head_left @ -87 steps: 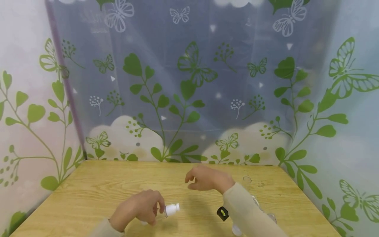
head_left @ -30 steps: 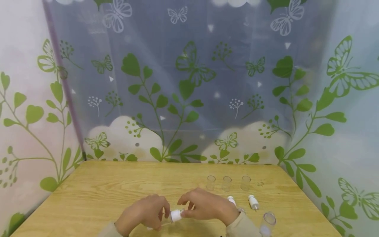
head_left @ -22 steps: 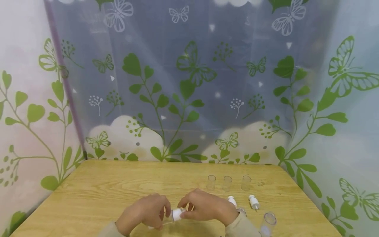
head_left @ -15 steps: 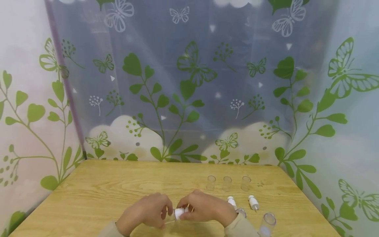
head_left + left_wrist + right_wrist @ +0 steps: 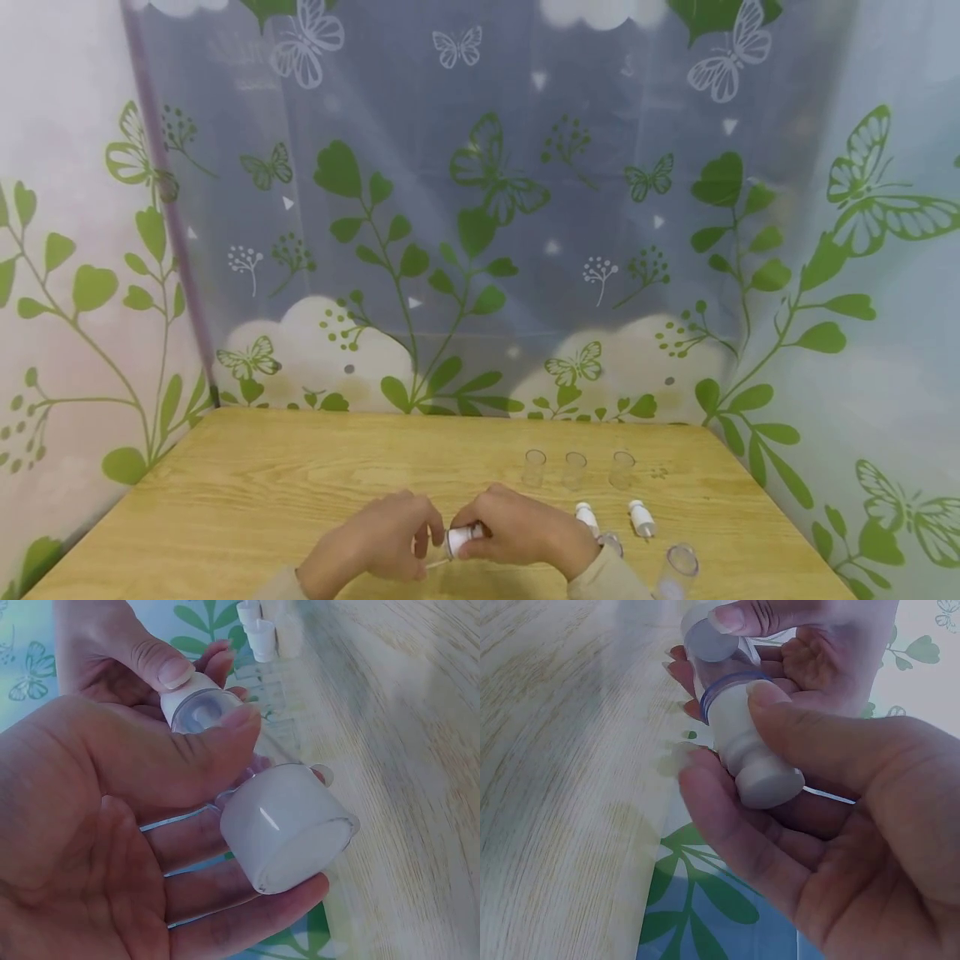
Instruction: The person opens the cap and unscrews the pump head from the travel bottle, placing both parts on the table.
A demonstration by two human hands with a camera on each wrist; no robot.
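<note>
My left hand (image 5: 386,533) grips a clear plastic tube with a thick white base (image 5: 281,825); the left thumb lies across the tube. At the tube's other end is a white knobbed top (image 5: 735,731), which my right hand (image 5: 517,529) pinches between thumb and fingers. A blue-tinted rim (image 5: 720,690) runs round the tube where it meets the top. Both hands hold the joined pieces tilted, low over the front of the table. Fingers hide parts of the tube, and how firmly the pieces sit together cannot be told.
Three small clear cups (image 5: 575,471) stand in a row at the back right of the wooden table (image 5: 300,458). Nearer lie two white knobbed pieces (image 5: 642,518), one with a thin stem showing. A larger clear tube (image 5: 681,562) stands at front right. Patterned fabric (image 5: 480,250) encloses the table.
The right hand was raised and apart from the tube at first; it then came down and took hold of the white top. Over the last second, both hands shifted slightly, right fingers covering more of it.
</note>
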